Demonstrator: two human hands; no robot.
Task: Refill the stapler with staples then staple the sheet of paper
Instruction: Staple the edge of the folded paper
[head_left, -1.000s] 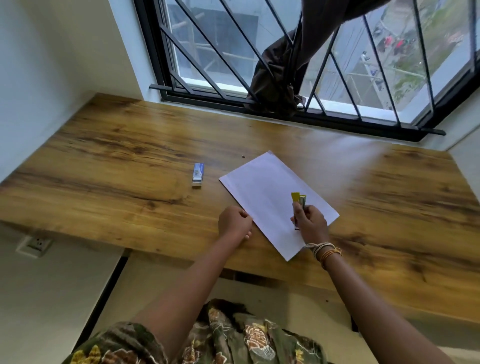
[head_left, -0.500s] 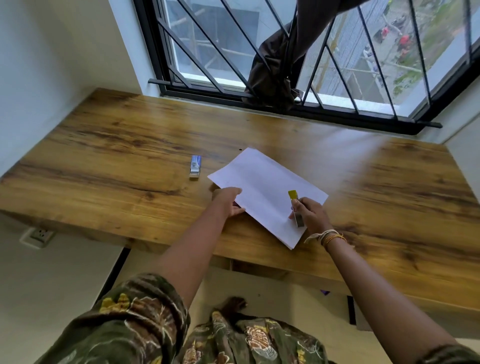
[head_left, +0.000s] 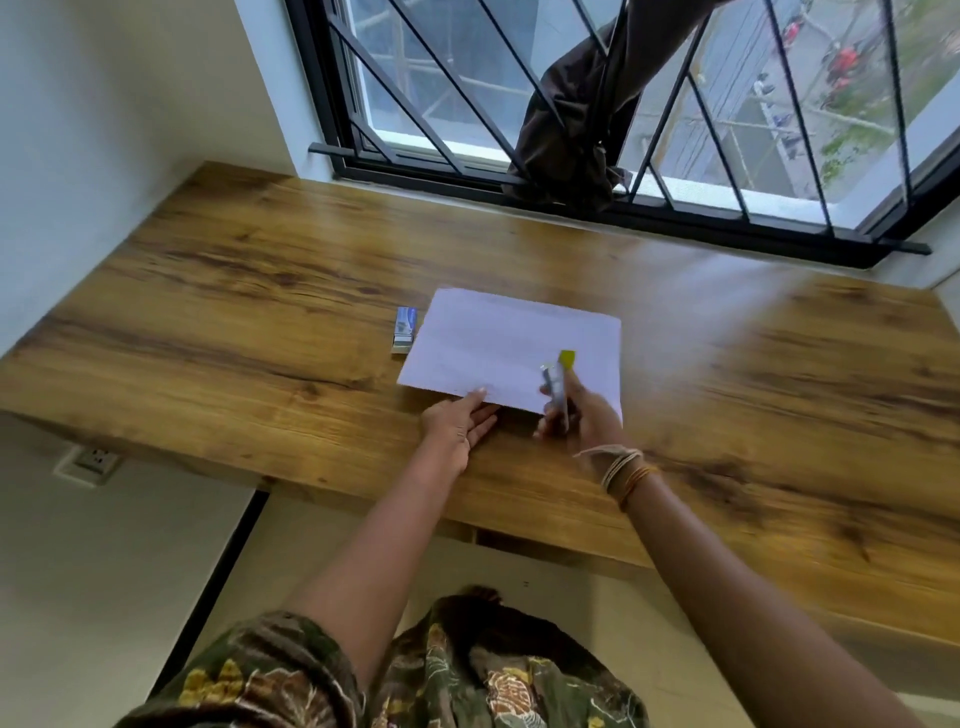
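Note:
A white sheet of paper (head_left: 514, 348) lies flat on the wooden desk (head_left: 260, 291). My left hand (head_left: 460, 423) rests palm down at the sheet's near edge, fingers spread, fingertips touching the paper. My right hand (head_left: 582, 415) holds a small yellow and metal stapler (head_left: 558, 382) above the sheet's near right part; the stapler looks hinged open, but motion blur hides the detail. A small blue staple box (head_left: 405, 328) lies on the desk just left of the paper.
A barred window (head_left: 623, 130) runs along the desk's far edge, with dark cloth (head_left: 571, 140) hanging through the bars. A white wall stands at the left, and a wall socket (head_left: 91, 462) sits below the desk's front edge.
The paper has been turned so its long edges run across the desk and now lies close to the staple box. My left hand opened flat at its near edge. My right hand kept the stapler.

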